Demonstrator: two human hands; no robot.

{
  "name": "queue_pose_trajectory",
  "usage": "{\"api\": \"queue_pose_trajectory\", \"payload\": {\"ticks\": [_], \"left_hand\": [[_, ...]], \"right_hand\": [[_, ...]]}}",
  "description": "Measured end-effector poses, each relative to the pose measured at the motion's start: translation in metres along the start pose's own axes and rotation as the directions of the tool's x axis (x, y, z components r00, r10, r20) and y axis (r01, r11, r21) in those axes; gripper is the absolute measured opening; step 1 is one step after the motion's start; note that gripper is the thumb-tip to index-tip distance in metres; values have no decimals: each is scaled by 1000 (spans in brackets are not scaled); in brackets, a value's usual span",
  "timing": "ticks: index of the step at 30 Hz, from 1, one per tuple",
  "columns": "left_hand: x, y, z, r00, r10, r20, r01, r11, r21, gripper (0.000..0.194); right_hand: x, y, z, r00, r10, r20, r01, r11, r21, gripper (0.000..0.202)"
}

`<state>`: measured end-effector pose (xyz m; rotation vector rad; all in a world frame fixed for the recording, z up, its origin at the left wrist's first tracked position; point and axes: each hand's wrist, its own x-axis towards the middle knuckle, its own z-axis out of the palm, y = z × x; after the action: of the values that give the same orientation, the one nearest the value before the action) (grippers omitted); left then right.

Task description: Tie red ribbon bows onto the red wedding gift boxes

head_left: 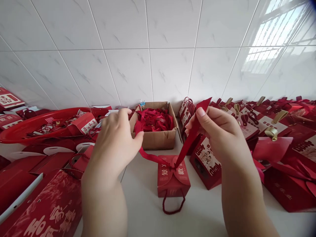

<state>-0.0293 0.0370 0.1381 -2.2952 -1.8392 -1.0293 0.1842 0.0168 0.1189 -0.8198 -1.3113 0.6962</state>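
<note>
A small red gift box [173, 184] stands on the white table in front of me, with pale lettering on its closed curved flaps. A red ribbon [154, 158] threads through the top of the box, its two tails spread apart. My right hand [217, 125] pinches the right tail between thumb and fingers, raised above the box. At the left tail, my left hand [115, 141] is curled with the ribbon running behind its thumb; the exact grip is partly hidden. A dark red cord handle [174, 212] hangs toward me from the gift box.
A cardboard box [158, 141] full of red ribbons stands against the tiled wall. On the left are a red tray [22, 137] of small items and several red boxes [44, 210]. Many finished-looking gift boxes [207, 161] crowd the right side.
</note>
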Motion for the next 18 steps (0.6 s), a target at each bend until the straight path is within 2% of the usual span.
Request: {"api": "queue_pose_trajectory", "payload": {"ticks": [2,3,4,5,6,8,9,10,12,14,16,18], "left_hand": [[0,-2,-1,996,24,-86,-20,998,53,42],[-1,-1,0,996,71,-52,-69,997,27,39],[-2,2,4,991,130,40,-129,991,-26,35],[-3,5,11,966,193,174,-178,979,-94,32],[-5,8,19,914,251,319,-209,965,-160,32],[-13,13,41,771,336,542,-226,939,-261,39],[-18,13,53,729,361,581,-221,928,-300,42],[-23,13,65,708,389,589,-218,914,-341,40],[-35,8,85,714,416,563,-182,887,-424,38],[-46,1,96,753,393,528,-109,866,-489,41],[-55,-4,101,781,368,505,-59,848,-527,44],[-60,-8,101,784,365,502,-39,836,-547,45]], "right_hand": [[0,-1,-3,998,25,60,-28,999,39,29],[1,-2,-4,995,35,90,-42,997,67,30],[1,-2,-5,992,47,118,-58,994,92,31],[1,-1,-5,987,62,146,-79,990,114,32],[2,-1,-5,981,79,175,-103,986,134,32],[3,0,-6,970,104,220,-142,976,165,33],[3,1,-6,967,112,231,-154,973,173,33],[3,1,-7,965,115,235,-158,972,176,33],[4,2,-8,962,126,242,-166,974,153,33],[4,2,-11,955,155,255,-181,980,84,37],[4,0,-14,945,192,263,-197,980,-7,41],[4,-2,-17,942,224,249,-210,974,-83,45]]}}
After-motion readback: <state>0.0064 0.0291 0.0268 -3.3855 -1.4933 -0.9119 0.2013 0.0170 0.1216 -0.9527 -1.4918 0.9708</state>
